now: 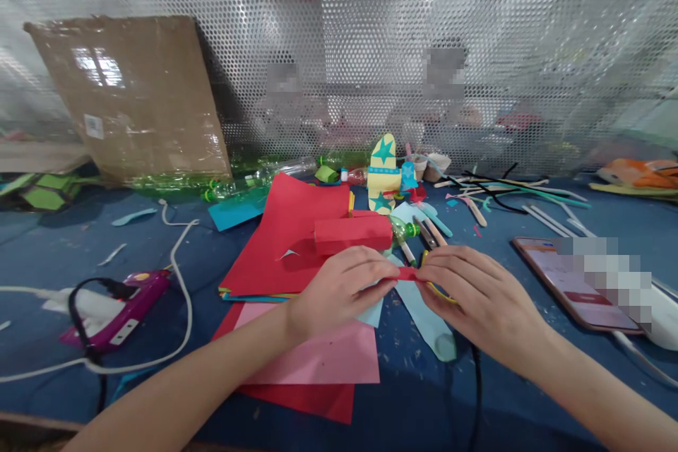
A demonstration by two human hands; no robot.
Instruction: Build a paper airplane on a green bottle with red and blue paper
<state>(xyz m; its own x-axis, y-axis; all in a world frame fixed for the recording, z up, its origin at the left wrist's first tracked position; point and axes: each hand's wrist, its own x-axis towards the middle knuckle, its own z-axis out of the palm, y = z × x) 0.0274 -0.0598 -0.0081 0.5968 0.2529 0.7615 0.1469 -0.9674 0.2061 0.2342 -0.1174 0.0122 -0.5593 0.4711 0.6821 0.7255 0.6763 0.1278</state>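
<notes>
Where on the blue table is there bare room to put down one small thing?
Mainly the front, between pink paper sheet and black cable: speckled, otherwise bare. Also a narrower strip between white cable and red-topped paper stack. Crowded: beyond left hand and right hand, around red-wrapped plastic bottle.

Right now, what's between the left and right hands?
A red strip, held by the left hand and the right hand; it shows in the head view.
</notes>
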